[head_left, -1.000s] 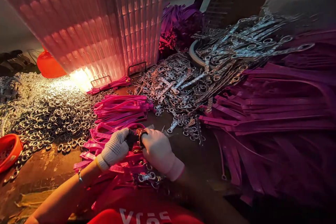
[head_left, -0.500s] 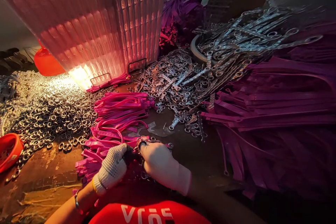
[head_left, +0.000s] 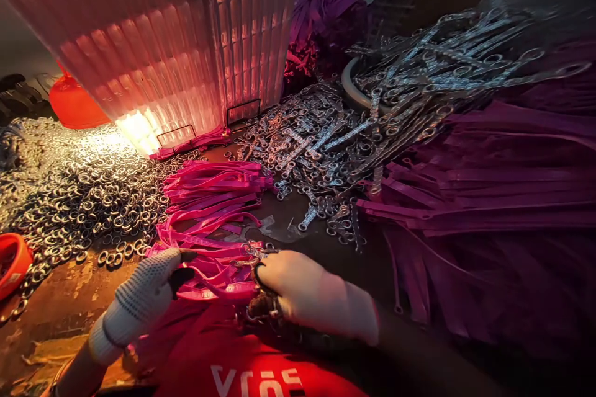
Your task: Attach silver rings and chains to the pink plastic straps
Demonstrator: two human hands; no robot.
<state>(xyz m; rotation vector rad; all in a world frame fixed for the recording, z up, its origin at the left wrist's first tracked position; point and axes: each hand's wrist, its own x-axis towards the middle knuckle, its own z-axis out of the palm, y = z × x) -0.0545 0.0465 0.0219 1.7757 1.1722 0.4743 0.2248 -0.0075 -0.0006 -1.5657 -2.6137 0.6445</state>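
My left hand [head_left: 145,290], in a white dotted knit glove with dark fingertips, is at the left edge of a bundle of pink straps [head_left: 212,248]. Its thumb and fingers are apart, with nothing clearly held. My right hand [head_left: 305,291], also gloved in white, is closed on short metal chain pieces with end rings [head_left: 270,307] in front of my body. Rings show past its fingers, touching the right ends of the nearest pink straps. How many pieces it grips is hidden.
Loose metal rings [head_left: 93,198] are heaped at the left beside an orange container [head_left: 13,263]. Ringed chain pieces [head_left: 307,136] lie at centre right, with more overflowing a round basin [head_left: 351,84]. Purple straps [head_left: 488,192] are piled right. A translucent ribbed panel [head_left: 162,56] stands behind.
My left hand has moved left and slightly down, away from the right hand, and its fingers have spread. My right hand has shifted right, still holding the metal pieces.
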